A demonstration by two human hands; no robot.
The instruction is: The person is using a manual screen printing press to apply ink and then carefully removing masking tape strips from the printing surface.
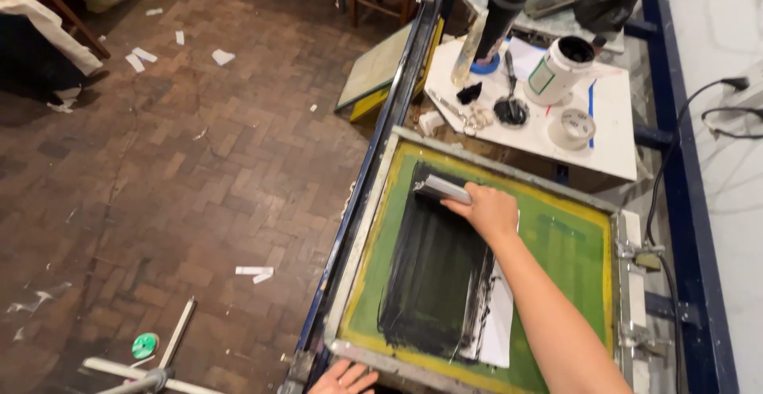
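Looking down from my head camera, I start on the left, where the brown brick floor has white paper scraps lying on it. Low on the floor sits a small green tape roll, just beside a grey metal stand. Next comes the blue metal rail of the printing table, running from top to bottom. At the very bottom edge I see my left hand. Its fingers are spread and flat, holding nothing, and it rests on the near corner of the screen frame. The frame is grey metal with a green mesh inside. A big patch of black ink covers the left part of the mesh. My right hand reaches across the screen. It is closed tight around the squeegee, a grey bar, which sits on the mesh at the far end of the black ink. A white paper sheet shows just beside the ink, under my arm. Farther back there is a white board. On it stand a white ink tub with black inside, a clear tape roll and a black lid. On the far right, a black cable runs down beside the white wall.
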